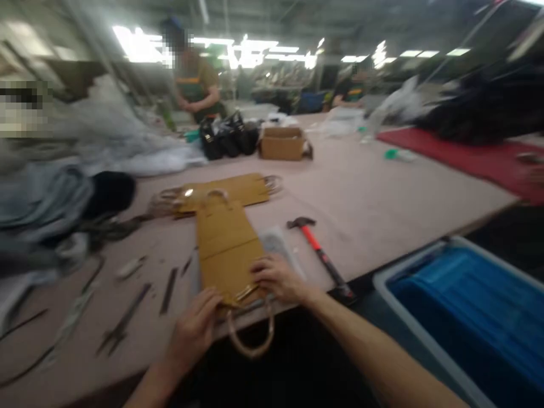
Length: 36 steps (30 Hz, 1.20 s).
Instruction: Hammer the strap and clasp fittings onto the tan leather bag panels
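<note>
A flat mustard-yellow bag panel (227,243) lies lengthwise before me, with a looped handle (253,348) hanging past the table's near edge and another loop at its far end. My left hand (193,326) grips the panel's near left corner, fingertips on top. On the near right side, my right hand (278,277) has its fingers curled over the panel's edge, beside a shiny metal strip (246,292). Part of a grey slab (276,243) shows beneath the panel. Motion blur softens the fingers and the near edge.
More yellow bag pieces (246,190) lie crosswise behind. A red-handled claw hammer (317,246) rests right; dark pliers-like tool (123,323) left. A blue-lined bin (467,306) stands at right. Farther back are a cardboard box (283,144), black bags (227,136) and two people.
</note>
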Each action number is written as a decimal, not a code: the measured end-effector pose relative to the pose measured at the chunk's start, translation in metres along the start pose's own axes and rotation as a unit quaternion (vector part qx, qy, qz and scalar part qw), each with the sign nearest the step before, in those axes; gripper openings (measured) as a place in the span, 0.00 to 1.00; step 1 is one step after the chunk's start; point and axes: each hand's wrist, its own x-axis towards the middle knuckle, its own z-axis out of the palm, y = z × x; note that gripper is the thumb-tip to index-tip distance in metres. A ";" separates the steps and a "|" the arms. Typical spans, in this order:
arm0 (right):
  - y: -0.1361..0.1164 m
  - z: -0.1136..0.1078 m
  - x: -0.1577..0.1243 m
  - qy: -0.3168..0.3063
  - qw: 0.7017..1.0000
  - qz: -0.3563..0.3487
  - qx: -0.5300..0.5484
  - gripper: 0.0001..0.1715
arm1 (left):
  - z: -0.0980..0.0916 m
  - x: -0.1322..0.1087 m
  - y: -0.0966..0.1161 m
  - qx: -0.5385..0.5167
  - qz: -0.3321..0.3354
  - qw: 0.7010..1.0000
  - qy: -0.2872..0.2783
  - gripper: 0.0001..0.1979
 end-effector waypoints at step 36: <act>-0.056 0.032 0.003 0.180 0.983 0.037 -0.029 0.15 | -0.004 -0.039 0.021 -0.025 -0.172 0.958 0.228 0.07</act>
